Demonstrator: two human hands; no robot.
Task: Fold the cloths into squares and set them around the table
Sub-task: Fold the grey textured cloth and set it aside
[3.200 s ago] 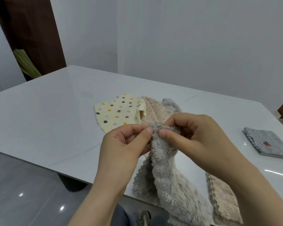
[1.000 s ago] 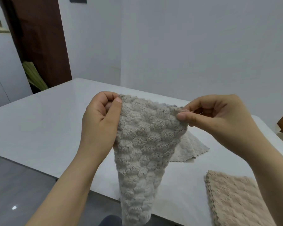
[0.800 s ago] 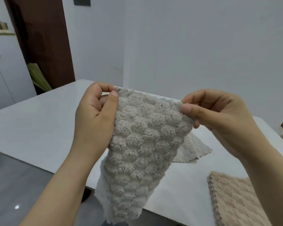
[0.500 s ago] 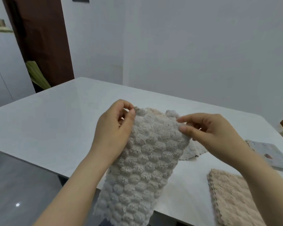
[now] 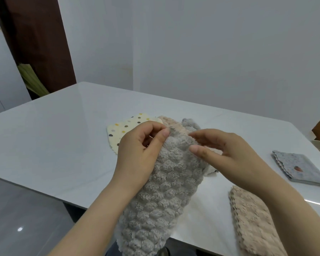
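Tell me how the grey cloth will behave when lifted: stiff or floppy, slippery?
Likely floppy: the grey cloth droops below the table edge from the left hand's pinch. Probably light, since a fingertip pinch carries it. Its plush pile should hardly slide.

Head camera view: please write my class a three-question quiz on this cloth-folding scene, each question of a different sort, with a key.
1. True or false: the grey fluffy cloth lies flat on the table.
2. Multiple choice: the folded blue-grey cloth lies A) on the table's right side; B) inside a basket; C) draped over the table's near edge.
3. Short answer: which hand plainly pinches the grey fluffy cloth's top corner?

Key:
1. False; it is held up and hangs down past the table's near edge.
2. A.
3. The left hand.
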